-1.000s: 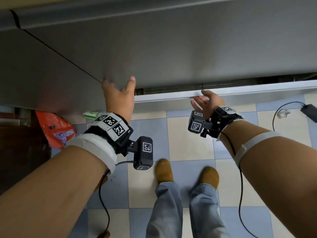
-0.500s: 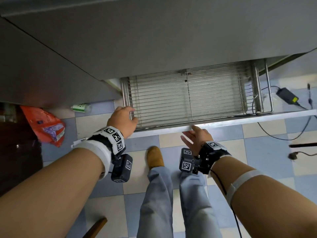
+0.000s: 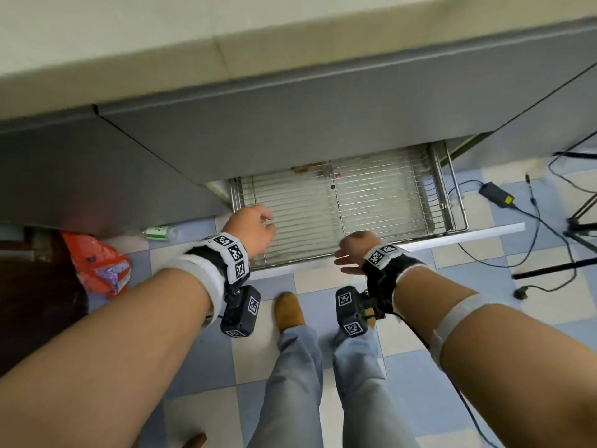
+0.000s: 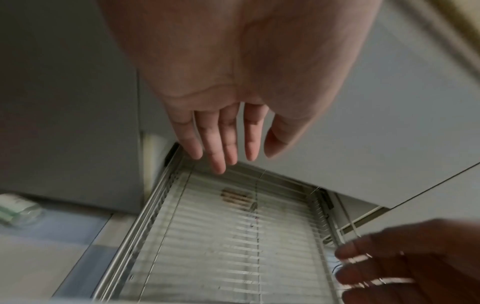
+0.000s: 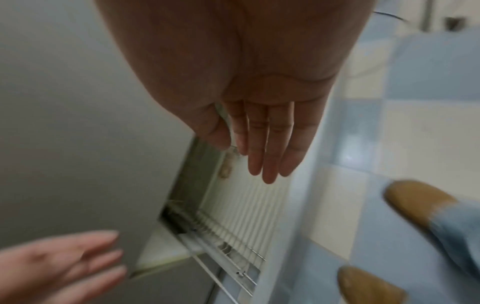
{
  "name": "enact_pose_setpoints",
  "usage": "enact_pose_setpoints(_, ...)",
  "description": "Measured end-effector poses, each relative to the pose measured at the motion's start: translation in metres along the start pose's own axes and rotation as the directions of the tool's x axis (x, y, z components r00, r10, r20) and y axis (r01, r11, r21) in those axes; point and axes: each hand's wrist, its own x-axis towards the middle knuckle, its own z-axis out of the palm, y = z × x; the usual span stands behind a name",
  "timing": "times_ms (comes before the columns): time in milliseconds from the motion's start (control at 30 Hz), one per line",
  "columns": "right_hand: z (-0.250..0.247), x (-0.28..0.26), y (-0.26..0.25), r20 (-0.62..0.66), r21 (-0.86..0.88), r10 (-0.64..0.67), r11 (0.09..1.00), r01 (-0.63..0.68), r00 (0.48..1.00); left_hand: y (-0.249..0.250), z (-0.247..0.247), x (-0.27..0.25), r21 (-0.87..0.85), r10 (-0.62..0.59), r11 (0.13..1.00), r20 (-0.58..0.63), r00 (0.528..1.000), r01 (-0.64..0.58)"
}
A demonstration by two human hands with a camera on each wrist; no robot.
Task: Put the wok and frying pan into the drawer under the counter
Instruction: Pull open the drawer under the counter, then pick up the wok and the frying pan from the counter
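Observation:
The drawer (image 3: 371, 205) under the counter stands pulled out, a wire rack with nothing in it and a white front edge (image 3: 468, 232). My left hand (image 3: 255, 227) hovers over the rack's front left corner with relaxed fingers (image 4: 223, 139), holding nothing. My right hand (image 3: 352, 253) hangs above the front edge near the middle, fingers (image 5: 262, 148) straight and empty. The left wrist view shows the rack (image 4: 221, 236) below the hand, the right wrist view shows the same rack (image 5: 246, 205). Neither wok nor frying pan is in any view.
A beige countertop (image 3: 129, 37) runs above grey cabinet fronts. On the checkered floor lie an orange bag (image 3: 97, 263) and a small bottle (image 3: 160, 232) at left, a power adapter (image 3: 496, 194) with cables and tripod legs (image 3: 575, 227) at right. My shoe (image 3: 289, 312) stands before the drawer.
The drawer has slid out from nearly closed. Both hands have let go of its front edge and lifted above it. The head view has tilted up to the countertop.

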Motion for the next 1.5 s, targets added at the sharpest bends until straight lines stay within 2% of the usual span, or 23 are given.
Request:
enact_pose_setpoints(67,-0.001,-0.038,-0.035,-0.01,-0.234,-0.19,0.955,0.183,0.982,0.031,-0.029,-0.019,-0.019,0.046,0.999,-0.004,0.999,-0.046)
enact_pose_setpoints(133,-0.008,-0.086,-0.077,-0.011,-0.519,-0.39,0.789,0.328,0.921,0.07,-0.069,-0.04,0.001,0.139,0.99,-0.014,0.99,-0.139)
enact_pose_setpoints(200,-0.016,-0.138,-0.118,-0.022,-0.682,-0.54,0.623,0.382,0.841,0.114,-0.112,-0.063,0.055,0.25,0.967,-0.046,0.967,-0.247)
enact_pose_setpoints(267,-0.026,-0.19,-0.155,-0.03,-0.747,-0.646,0.522,0.412,0.763,0.153,-0.155,-0.086,0.095,0.343,0.937,-0.095,0.934,-0.335)
enact_pose_setpoints(367,-0.047,-0.256,-0.196,-0.062,-0.78,-0.771,0.433,0.451,0.633,0.199,-0.21,-0.112,0.115,0.425,0.905,-0.201,0.882,-0.41)
enact_pose_setpoints(433,-0.066,-0.287,-0.214,-0.113,-0.8,-0.826,0.406,0.442,0.553,0.221,-0.236,-0.124,0.143,0.462,0.887,-0.241,0.854,-0.439)
enact_pose_setpoints(500,-0.089,-0.3,-0.227,-0.219,-0.798,-0.849,0.439,0.413,0.48,0.239,-0.253,-0.129,0.182,0.494,0.869,-0.269,0.827,-0.461)
enact_pose_setpoints(533,-0.1,-0.297,-0.231,-0.287,-0.786,-0.837,0.484,0.384,0.466,0.243,-0.257,-0.129,0.192,0.5,0.866,-0.278,0.82,-0.462)
enact_pose_setpoints(600,-0.121,-0.292,-0.24,-0.451,-0.734,-0.755,0.617,0.283,0.476,0.254,-0.261,-0.128,0.225,0.507,0.86,-0.282,0.814,-0.458)
enact_pose_setpoints(667,-0.136,-0.282,-0.246,-0.532,-0.656,-0.642,0.725,0.211,0.551,0.258,-0.261,-0.119,0.245,0.498,0.863,-0.274,0.822,-0.441)
enact_pose_setpoints(700,-0.141,-0.273,-0.25,-0.539,-0.596,-0.583,0.774,0.213,0.608,0.261,-0.26,-0.117,0.256,0.488,0.867,-0.259,0.833,-0.428)
enact_pose_setpoints(767,-0.154,-0.248,-0.262,-0.499,-0.392,-0.444,0.881,0.263,0.745,0.265,-0.256,-0.103,0.255,0.466,0.878,-0.269,0.843,-0.404)
enact_pose_setpoints(800,-0.156,-0.239,-0.265,-0.457,-0.309,-0.424,0.9,0.308,0.782,0.263,-0.258,-0.099,0.246,0.461,0.883,-0.287,0.84,-0.401)
enact_pose_setpoints(866,-0.149,-0.232,-0.266,-0.389,-0.093,-0.402,0.912,0.399,0.829,0.255,-0.264,-0.096,0.224,0.439,0.895,-0.298,0.848,-0.385)
enact_pose_setpoints(900,-0.146,-0.236,-0.266,-0.36,0.028,-0.425,0.885,0.465,0.831,0.25,-0.265,-0.097,0.224,0.426,0.901,-0.282,0.86,-0.372)
enact_pose_setpoints(933,-0.151,-0.236,-0.267,-0.323,0.119,-0.418,0.872,0.474,0.849,0.253,-0.261,-0.093,0.231,0.42,0.903,-0.284,0.862,-0.363)
enact_pose_setpoints(966,-0.171,-0.198,-0.297,-0.218,0.122,-0.402,0.893,0.433,0.89,0.277,-0.257,-0.064,0.227,0.318,0.94,-0.318,0.893,-0.254)
enact_pose_setpoints(1033,-0.169,-0.192,-0.292,-0.236,0.017,-0.466,0.876,0.483,0.853,0.274,-0.257,-0.07,0.19,0.292,0.952,-0.339,0.894,-0.239)
enact_pose_setpoints(1100,-0.172,-0.156,-0.292,-0.302,-0.012,-0.477,0.867,0.497,0.825,0.271,-0.26,-0.066,0.187,0.285,0.954,-0.331,0.9,-0.234)
enact_pose_setpoints(1166,-0.174,-0.156,-0.292,-0.342,-0.06,-0.477,0.871,0.488,0.809,0.276,-0.265,-0.07,0.195,0.28,0.955,-0.338,0.898,-0.224)
enact_pose_setpoints(1333,-0.154,-0.231,-0.335,-0.32,-0.178,-0.616,0.785,0.593,0.719,0.257,-0.325,-0.094,0.11,0.196,0.981,-0.506,0.84,-0.163)
enact_pose_setpoints(1500,-0.107,-0.283,-0.381,-0.194,-0.222,-0.732,0.682,0.697,0.653,0.187,-0.368,-0.133,-0.009,0.023,0.999,-0.654,0.756,-0.038)
